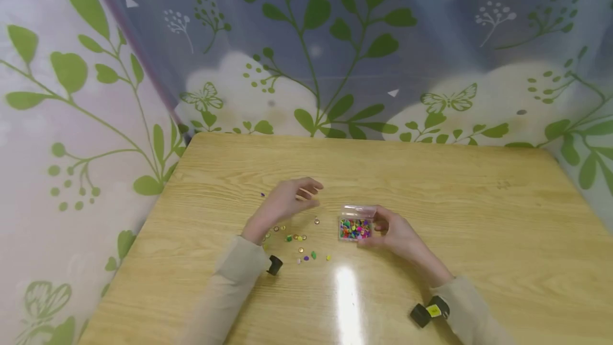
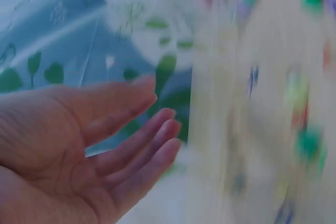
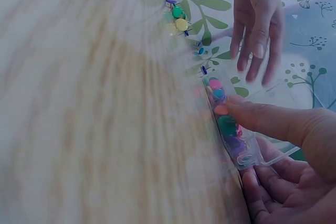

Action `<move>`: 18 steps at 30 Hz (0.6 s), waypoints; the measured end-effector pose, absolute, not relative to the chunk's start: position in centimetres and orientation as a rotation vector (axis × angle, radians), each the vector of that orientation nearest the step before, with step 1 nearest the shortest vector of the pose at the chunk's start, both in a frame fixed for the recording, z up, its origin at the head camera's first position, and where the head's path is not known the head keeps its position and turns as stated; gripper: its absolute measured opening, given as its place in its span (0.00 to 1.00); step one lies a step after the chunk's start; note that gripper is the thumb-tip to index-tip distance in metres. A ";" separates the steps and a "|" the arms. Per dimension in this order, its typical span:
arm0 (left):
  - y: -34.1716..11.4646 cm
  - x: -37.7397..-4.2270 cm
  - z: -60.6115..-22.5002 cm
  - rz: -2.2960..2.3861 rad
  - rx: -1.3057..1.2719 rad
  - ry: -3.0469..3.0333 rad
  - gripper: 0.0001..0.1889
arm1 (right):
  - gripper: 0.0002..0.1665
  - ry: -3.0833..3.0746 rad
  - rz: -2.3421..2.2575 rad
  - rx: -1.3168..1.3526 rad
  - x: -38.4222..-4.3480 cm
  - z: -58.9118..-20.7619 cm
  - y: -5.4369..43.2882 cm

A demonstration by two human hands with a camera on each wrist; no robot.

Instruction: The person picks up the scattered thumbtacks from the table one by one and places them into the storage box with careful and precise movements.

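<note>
My right hand [image 1: 395, 234] grips a small clear plastic box [image 3: 247, 159] by its right side, with the thumb along one edge and fingers on the other. The hinged lid [image 1: 358, 210] stands raised at the far side. Inside lie many colourful thumbtacks [image 1: 354, 229], in pink, green, purple and orange. Left of the box, my left hand [image 1: 289, 199] hovers above the table, its fingers loosely extended and nothing held in them. Loose thumbtacks [image 3: 181, 24] with round coloured heads and metal pins are scattered on the wood below and near that hand. The left wrist view is blurred.
The wooden table [image 1: 455, 185] reaches back to a leaf-patterned curtain [image 1: 325, 68], with another patterned sheet [image 1: 57, 148] along the left. One blue tack [image 1: 262, 194] lies apart, beyond the left wrist. A black wrist device [image 1: 421, 314] sits at the right sleeve.
</note>
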State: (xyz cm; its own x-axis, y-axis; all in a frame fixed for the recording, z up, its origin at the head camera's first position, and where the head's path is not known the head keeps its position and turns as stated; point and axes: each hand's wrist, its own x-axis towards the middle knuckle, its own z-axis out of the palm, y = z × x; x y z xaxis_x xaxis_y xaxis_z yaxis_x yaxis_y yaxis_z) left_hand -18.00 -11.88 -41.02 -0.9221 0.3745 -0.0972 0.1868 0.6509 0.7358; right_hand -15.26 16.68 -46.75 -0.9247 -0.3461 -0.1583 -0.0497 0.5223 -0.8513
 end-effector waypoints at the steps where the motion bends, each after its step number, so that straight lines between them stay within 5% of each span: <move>1: -12.8 -18.3 -40.8 1.111 0.423 2.685 0.16 | 0.44 2.463 -1.357 -0.337 -15.2 -46.8 16.7; 5: -16.3 -19.2 -40.3 0.973 0.297 2.879 0.07 | 0.44 2.473 -1.357 -0.342 -15.1 -46.8 16.8; 18: -19.7 -20.7 -42.8 0.739 0.189 2.919 0.02 | 0.43 2.482 -1.326 -0.332 -15.2 -46.4 16.6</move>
